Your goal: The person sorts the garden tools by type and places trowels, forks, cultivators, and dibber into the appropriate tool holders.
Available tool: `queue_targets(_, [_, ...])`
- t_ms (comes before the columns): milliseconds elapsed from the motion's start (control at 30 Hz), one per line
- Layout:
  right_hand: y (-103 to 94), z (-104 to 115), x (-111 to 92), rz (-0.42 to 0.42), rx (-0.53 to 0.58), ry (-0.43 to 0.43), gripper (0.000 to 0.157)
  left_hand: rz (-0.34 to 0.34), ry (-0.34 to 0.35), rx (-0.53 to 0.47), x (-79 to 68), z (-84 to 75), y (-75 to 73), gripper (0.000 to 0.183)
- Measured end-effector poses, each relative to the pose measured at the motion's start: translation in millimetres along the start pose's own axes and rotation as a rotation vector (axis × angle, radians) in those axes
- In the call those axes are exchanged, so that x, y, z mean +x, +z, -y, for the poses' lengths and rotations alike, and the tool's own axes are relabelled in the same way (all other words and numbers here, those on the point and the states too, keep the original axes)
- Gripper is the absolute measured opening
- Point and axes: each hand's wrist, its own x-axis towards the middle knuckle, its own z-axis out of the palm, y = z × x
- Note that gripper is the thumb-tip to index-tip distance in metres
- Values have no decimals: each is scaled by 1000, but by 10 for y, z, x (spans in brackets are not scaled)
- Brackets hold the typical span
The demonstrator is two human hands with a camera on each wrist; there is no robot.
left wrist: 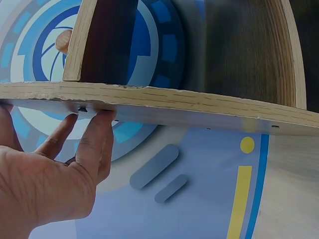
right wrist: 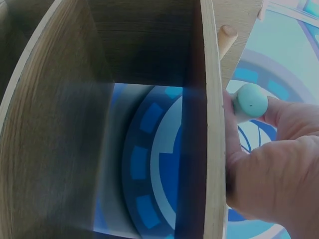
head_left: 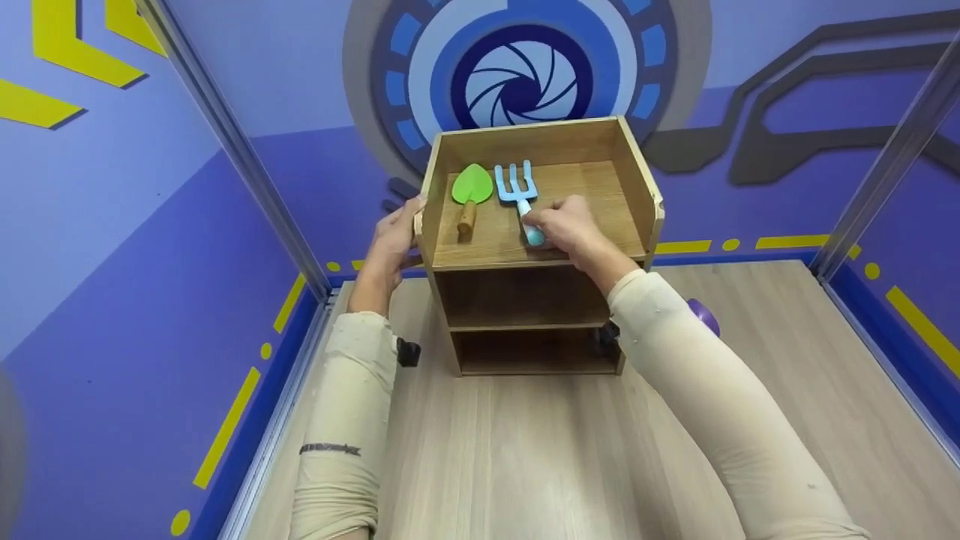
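Observation:
A small wooden shelf unit has a walled top tray with two toy garden tools on it. My right hand pinches the handle of the light blue garden fork, whose tines point to the back wall. In the right wrist view the rounded handle end shows between thumb and fingers, above the front edge. To the fork's left lies a green toy trowel with a wooden handle. My left hand rests its extended fingertips against the outer left side of the shelf, as the left wrist view shows.
Two lower compartments open toward me beneath the tray. A purple object pokes out behind my right forearm on the wood-look surface. Blue and purple printed panels with metal posts enclose the area.

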Motion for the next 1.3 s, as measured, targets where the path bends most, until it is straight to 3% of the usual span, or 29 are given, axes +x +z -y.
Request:
queue_targets(200, [56, -39, 22, -93, -19, -48, 21, 4, 11, -11, -3, 9, 4, 64])
queue_targets(467, [74, -47, 74, -99, 13, -27, 23, 3, 5, -15, -2, 21, 22, 63])
queue_targets(700, [71, -41, 105, -100, -66, -19, 29, 0, 0, -23, 22, 20, 33, 62])
queue_targets(867, [69, -50, 99, -109, -134, -46, 35, 1, 2, -12, 25, 1, 34, 62])
queue_targets(1300, [142, -97, 73, -143, -145, -110, 36, 2, 0, 2, 20, 24, -16, 68])
